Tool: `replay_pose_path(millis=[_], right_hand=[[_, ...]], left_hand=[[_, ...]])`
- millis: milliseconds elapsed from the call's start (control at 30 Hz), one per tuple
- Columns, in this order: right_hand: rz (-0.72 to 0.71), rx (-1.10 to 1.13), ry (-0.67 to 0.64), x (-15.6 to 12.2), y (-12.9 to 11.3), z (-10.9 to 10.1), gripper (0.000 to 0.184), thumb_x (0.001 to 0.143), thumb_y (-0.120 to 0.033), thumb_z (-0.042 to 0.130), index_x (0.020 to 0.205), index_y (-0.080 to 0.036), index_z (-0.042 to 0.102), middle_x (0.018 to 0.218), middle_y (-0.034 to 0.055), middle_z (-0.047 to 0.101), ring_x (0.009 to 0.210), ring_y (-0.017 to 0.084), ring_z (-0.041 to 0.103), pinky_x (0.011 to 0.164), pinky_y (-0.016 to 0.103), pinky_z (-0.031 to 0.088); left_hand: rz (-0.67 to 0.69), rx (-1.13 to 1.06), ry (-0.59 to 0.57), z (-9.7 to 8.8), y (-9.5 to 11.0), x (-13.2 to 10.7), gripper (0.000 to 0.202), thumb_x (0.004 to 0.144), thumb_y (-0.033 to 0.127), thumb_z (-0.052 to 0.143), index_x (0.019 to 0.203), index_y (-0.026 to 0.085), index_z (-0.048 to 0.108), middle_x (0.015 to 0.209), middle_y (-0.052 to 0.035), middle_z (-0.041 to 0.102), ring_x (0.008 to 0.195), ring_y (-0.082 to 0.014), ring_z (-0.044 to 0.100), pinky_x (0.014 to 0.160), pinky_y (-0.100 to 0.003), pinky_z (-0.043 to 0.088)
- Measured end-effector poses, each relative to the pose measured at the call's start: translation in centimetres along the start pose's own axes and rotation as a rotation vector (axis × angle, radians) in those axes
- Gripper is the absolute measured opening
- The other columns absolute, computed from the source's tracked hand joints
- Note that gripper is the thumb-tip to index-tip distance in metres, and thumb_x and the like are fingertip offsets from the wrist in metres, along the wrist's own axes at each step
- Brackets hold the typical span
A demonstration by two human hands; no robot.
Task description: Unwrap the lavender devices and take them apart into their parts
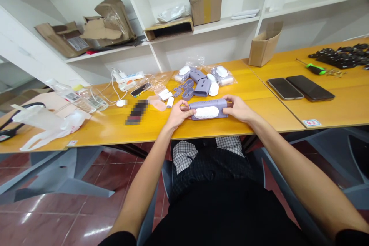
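A lavender plastic casing (208, 104), oblong with a smooth white oval panel on its upper face, lies low over the tabletop between the person's hands. The left hand (178, 113) clasps its left end and the right hand (239, 108) clasps its right end, fingers curled over the top, both pressing inward. The glossy yellow wood-grain table (268, 117) runs left to right, meeting a second yellow table at a straight seam. From the left lie a crumpled white plastic carrier bag (49, 123), thin white cables (112, 94), and a pixel-blurred dark rectangle (137, 112). Loose lavender moulded parts (196, 84) and clear plastic bags (223, 77) sit just beyond the casing. Further right stand an upright open cardboard box (264, 44), two dark glass-fronted smartphones (300, 87), a green-handled screwdriver (315, 69), and a heap of small black parts (337, 57). White shelves (201, 30) behind hold torn cardboard packaging, and glossy red floor tiles (86, 177) show below.
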State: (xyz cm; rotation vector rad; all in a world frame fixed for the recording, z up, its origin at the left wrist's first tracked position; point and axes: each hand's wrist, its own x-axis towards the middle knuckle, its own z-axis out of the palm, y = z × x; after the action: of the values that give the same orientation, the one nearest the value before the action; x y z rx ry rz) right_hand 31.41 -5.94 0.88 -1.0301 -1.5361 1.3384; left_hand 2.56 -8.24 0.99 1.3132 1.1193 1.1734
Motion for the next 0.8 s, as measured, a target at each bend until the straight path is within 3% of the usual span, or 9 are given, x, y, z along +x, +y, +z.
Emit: replay_pose_path(millis=[267, 433, 600, 800], right_hand=[[-0.018, 0.028, -0.028, 0.2, 0.5, -0.8, 0.04, 0.063, -0.023, 0.076, 0.103, -0.024, 0.068, 0.113, 0.0068, 0.076, 0.105, 0.03, 0.072, 0.091, 0.043, 0.062], [-0.024, 0.07, -0.031, 0.4, 1.0, -1.0, 0.039, 0.064, -0.023, 0.079, 0.102, -0.024, 0.071, 0.107, 0.0054, 0.076, 0.098, 0.027, 0.072, 0.09, 0.042, 0.062], [-0.004, 0.106, 0.01, 0.6, 1.3, -1.0, 0.04, 0.062, -0.022, 0.082, 0.1, -0.025, 0.07, 0.102, 0.0045, 0.073, 0.09, 0.024, 0.07, 0.083, 0.04, 0.061], [-0.012, 0.116, -0.018, 0.4, 0.8, -0.9, 0.04, 0.062, -0.021, 0.082, 0.099, -0.025, 0.071, 0.101, 0.003, 0.071, 0.087, 0.022, 0.067, 0.078, 0.036, 0.059]], left_hand=[[-0.024, -0.034, -0.066, -0.7, 0.2, 0.0, 0.057, 0.057, 0.053, 0.102, 0.077, 0.016, 0.063, 0.077, -0.0011, 0.072, 0.066, -0.0123, 0.069, 0.063, -0.025, 0.06], [-0.052, -0.033, -0.044, -0.8, 0.1, 0.2, 0.058, 0.052, 0.057, 0.102, 0.072, 0.014, 0.069, 0.073, -0.0004, 0.071, 0.064, -0.0122, 0.068, 0.064, -0.025, 0.061], [-0.042, 0.002, -0.022, -0.5, -0.1, 0.1, 0.054, 0.057, 0.058, 0.1, 0.078, 0.014, 0.076, 0.079, -0.0034, 0.075, 0.071, -0.0154, 0.07, 0.068, -0.029, 0.062], [-0.023, 0.052, -0.094, -0.5, -0.2, -0.1, 0.056, 0.062, 0.049, 0.1, 0.1, 0.013, 0.082, 0.098, -0.0098, 0.082, 0.082, -0.0199, 0.074, 0.074, -0.031, 0.06]])
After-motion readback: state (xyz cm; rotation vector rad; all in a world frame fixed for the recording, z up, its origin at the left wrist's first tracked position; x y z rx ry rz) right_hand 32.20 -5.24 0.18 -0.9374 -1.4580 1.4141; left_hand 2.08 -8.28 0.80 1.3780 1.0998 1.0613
